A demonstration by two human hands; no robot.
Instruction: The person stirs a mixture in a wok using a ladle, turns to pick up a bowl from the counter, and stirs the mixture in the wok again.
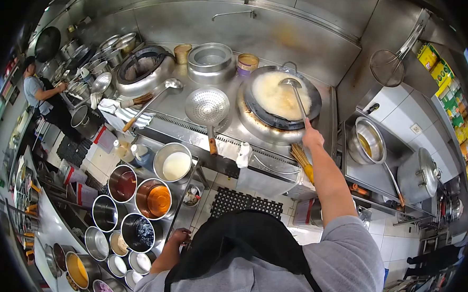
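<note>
My right hand (312, 136) is closed around the handle of a ladle (299, 99). The ladle's bowl rests in pale, foamy liquid (268, 92) inside a large black wok (313, 89) on the right burner. Below that hand, a bamboo brush (302, 159) lies at the stove's front edge. My left hand (179, 236) hangs low, close to the edge of the side counter and a pot of dark contents (138, 232). Its fingers are small and partly in shadow, so their grip is unclear.
A perforated strainer (207, 106) and another ladle (162, 97) lie on the stove. Several pots, including one of orange liquid (158, 201), crowd the left counter. At right, a long-handled pot (368, 141) sits by a lidded stockpot (419, 174). Another person (41, 91) stands far left.
</note>
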